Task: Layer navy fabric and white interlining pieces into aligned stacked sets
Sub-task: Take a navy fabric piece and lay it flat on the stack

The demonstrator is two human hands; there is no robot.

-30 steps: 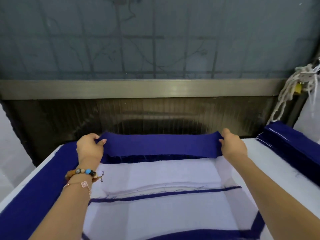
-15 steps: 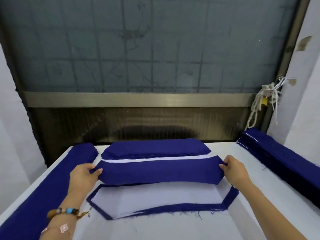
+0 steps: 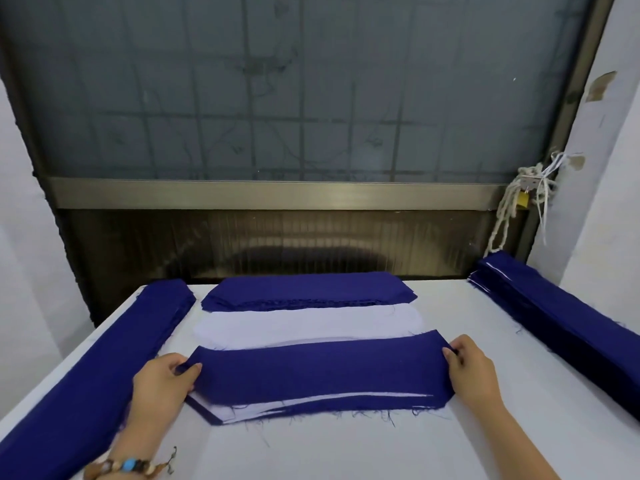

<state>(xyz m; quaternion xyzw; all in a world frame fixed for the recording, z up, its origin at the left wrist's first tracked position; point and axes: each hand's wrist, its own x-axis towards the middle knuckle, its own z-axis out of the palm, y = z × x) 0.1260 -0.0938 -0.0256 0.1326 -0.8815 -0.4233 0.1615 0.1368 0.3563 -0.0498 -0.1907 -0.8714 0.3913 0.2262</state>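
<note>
I hold a long navy fabric piece (image 3: 318,372) stretched flat between both hands. My left hand (image 3: 164,379) pinches its left end and my right hand (image 3: 472,370) pinches its right end. The piece lies over a layered set (image 3: 242,412) of white interlining and navy fabric, whose edges show at the front and left. Behind it lies a stack of white interlining pieces (image 3: 304,323), and farther back a stack of navy pieces (image 3: 308,287).
All of this lies on a white table (image 3: 346,452). A long navy stack (image 3: 86,375) runs along the left edge and another navy stack (image 3: 561,320) along the right edge. A window frame and a dark panel stand behind the table; white cord hangs at the right.
Both hands have brought the navy piece from the far stack toward me and lowered it onto the layered set. The white interlining stack behind it now shows.
</note>
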